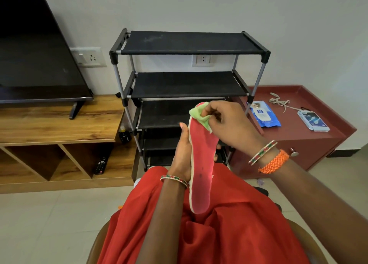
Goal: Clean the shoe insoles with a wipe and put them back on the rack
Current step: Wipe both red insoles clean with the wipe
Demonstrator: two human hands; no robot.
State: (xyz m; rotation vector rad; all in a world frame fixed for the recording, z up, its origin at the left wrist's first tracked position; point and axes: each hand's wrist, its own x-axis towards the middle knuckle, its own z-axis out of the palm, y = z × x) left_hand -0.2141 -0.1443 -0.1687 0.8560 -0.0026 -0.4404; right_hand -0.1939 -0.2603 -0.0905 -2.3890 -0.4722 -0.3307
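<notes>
Behind stands a black rack (189, 80). Left hand (182, 154) grips a pink insole (201, 164) upright — right hand (229, 122) pinches a green wipe (200, 117) against its top.

Single head-worn view, forward and down, close over the lap, shoe rack (187, 80) just beyond.

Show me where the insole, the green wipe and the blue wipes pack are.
insole (201, 172): head view, middle of its red face.
green wipe (205, 123): head view, lower fold.
blue wipes pack (265, 117): head view, white label.
</notes>
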